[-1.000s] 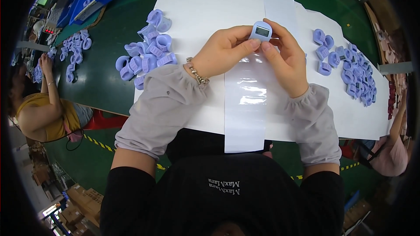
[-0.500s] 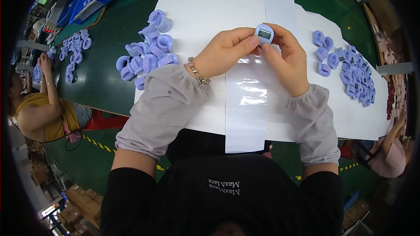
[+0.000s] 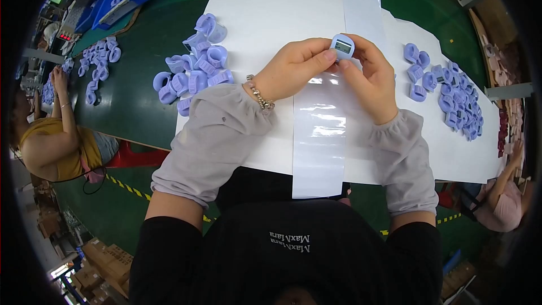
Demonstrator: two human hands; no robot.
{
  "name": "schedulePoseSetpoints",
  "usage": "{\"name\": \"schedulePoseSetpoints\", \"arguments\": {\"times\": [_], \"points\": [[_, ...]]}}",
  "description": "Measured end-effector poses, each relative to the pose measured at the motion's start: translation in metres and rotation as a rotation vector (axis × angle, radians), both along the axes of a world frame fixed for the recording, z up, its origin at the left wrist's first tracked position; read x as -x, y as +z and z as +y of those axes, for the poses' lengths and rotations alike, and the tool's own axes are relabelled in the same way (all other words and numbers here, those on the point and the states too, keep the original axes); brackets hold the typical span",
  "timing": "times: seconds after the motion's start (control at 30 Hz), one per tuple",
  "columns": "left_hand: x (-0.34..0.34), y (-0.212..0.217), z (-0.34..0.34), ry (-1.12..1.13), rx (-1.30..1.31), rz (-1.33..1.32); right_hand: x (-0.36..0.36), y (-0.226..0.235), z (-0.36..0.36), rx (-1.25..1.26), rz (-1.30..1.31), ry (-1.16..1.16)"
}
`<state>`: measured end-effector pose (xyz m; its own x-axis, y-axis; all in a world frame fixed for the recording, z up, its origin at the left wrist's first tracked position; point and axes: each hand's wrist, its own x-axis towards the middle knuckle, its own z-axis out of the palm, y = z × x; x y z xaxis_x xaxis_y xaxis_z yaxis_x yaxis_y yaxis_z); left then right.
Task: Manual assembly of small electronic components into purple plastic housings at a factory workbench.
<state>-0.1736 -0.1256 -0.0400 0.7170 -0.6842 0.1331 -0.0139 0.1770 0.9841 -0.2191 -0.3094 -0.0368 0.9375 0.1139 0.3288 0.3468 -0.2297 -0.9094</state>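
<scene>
Between both hands, over the white-covered table, is a small lavender device with a dark-framed grey display [image 3: 342,47]. My left hand [image 3: 296,66] pinches its lower left side, with the thumb on the front beside the display. From the other side, the fingers of my right hand [image 3: 374,77] curl behind it and the thumb sits just under its lower edge. The display tilts up toward me. A loose pile of lavender ring-shaped pieces [image 3: 197,81] lies to the left of my left forearm. Another pile of lavender pieces [image 3: 460,101], some with displays showing, spreads out right of my right hand.
White sheets [image 3: 254,17] cover the green table [image 3: 135,73]. A glossy clear strip [image 3: 319,141] runs beneath my hands to the near edge, and a pale sheet [image 3: 362,11] lies beyond. Blue trays [image 3: 127,0] stand far left. Co-workers sit left [image 3: 53,144] and right [image 3: 502,206].
The device has tilted slightly in my fingers, and both hands keep nearly the same hold on it. The whole view has shifted a little.
</scene>
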Motion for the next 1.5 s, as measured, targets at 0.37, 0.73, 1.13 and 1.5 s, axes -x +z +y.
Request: {"name": "schedulePoseSetpoints", "arguments": {"times": [0.37, 0.73, 1.13, 1.5], "points": [[-0.011, -0.003, -0.003, 0.331, 0.086, -0.042, -0.012, -0.006, 0.001, 0.378, -0.158, -0.114], [-0.022, -0.011, 0.006, 0.509, -0.147, -0.111, -0.012, 0.000, 0.003, 0.446, -0.025, -0.123], [-0.006, 0.000, -0.006, 0.343, -0.009, 0.065, -0.008, 0.003, 0.005, 0.532, -0.415, -0.243], [-0.005, 0.004, -0.005, 0.315, -0.014, 0.111, -0.009, 0.000, 0.002, 0.455, -0.339, -0.273]]}}
